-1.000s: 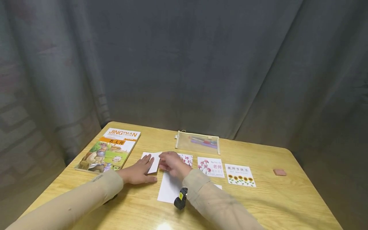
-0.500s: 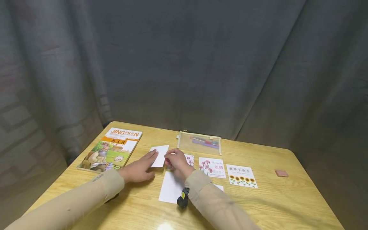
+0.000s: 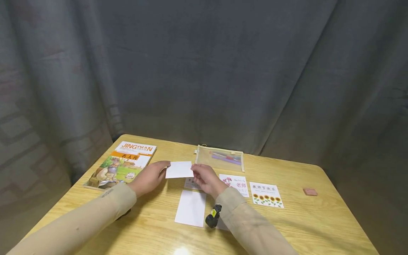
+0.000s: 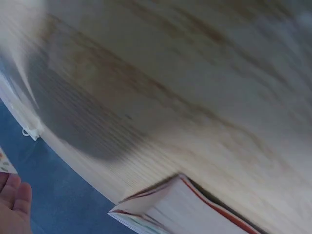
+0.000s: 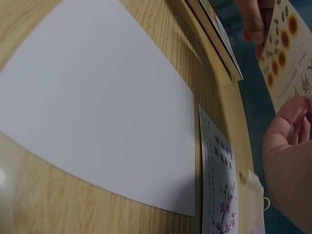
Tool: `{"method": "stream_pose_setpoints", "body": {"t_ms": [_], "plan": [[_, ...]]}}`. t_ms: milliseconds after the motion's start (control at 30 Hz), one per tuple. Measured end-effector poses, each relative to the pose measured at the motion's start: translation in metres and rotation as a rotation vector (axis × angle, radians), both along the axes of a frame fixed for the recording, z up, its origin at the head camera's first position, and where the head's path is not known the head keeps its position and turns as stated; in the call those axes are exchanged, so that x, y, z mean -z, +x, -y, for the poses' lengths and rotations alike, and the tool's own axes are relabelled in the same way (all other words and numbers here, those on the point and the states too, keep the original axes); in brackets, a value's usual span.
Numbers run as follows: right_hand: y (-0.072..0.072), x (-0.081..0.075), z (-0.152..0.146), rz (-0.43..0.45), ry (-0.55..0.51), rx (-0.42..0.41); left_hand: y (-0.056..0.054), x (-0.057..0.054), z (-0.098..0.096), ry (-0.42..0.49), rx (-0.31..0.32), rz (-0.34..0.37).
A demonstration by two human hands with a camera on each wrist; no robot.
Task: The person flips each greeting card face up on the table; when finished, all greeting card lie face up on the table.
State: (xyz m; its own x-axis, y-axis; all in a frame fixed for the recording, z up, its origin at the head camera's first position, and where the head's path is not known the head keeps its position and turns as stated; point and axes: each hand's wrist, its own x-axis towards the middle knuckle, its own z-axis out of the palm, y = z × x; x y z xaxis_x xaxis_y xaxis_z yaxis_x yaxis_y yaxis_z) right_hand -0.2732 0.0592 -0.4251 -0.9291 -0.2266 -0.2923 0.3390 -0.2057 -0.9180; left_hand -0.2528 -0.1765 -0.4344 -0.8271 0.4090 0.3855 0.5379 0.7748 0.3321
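Both hands hold a small card (image 3: 179, 169) in the air above the table, its blank white back toward the head camera. My left hand (image 3: 164, 167) pinches its left edge and my right hand (image 3: 195, 170) pinches its right edge. In the right wrist view the card's (image 5: 287, 48) underside shows printed sunflowers, with the left fingers (image 5: 256, 22) at its far edge and the right hand (image 5: 287, 141) near. Below lie a plain white sheet (image 3: 191, 208) and a blossom card (image 3: 191, 184).
On the wooden table (image 3: 318, 226) are a picture book (image 3: 122, 164) at left, a clear pencil pouch (image 3: 220, 157) behind, a carnation card (image 3: 237, 184), a sunflower card (image 3: 266, 194) and a pink eraser (image 3: 310, 191) at right. A grey curtain hangs behind.
The small card, flat on the table under my left hand a second ago, is now lifted and held by both hands. The blossom card beneath is uncovered.
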Motion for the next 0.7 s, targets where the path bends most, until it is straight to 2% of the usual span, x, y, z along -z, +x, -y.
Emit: {"method": "stream_pose_setpoints", "body": {"t_ms": [133,233,400,600,700], "plan": [[-0.001,0.001,-0.001,0.018,-0.094,-0.005,0.000,-0.004,-0.002,0.099,-0.054,0.083],[-0.002,0.001,0.000,0.019,-0.099,-0.020,-0.001,-0.006,-0.001,0.162,-0.083,0.149],[-0.002,0.004,0.002,-0.043,0.049,-0.036,-0.001,-0.006,-0.001,0.234,-0.093,0.201],[0.001,0.007,0.003,-0.174,0.276,-0.021,-0.002,-0.008,0.000,0.285,-0.082,0.289],[0.003,0.005,0.005,-0.238,0.326,-0.024,-0.003,-0.013,0.001,0.329,-0.093,0.341]]}}
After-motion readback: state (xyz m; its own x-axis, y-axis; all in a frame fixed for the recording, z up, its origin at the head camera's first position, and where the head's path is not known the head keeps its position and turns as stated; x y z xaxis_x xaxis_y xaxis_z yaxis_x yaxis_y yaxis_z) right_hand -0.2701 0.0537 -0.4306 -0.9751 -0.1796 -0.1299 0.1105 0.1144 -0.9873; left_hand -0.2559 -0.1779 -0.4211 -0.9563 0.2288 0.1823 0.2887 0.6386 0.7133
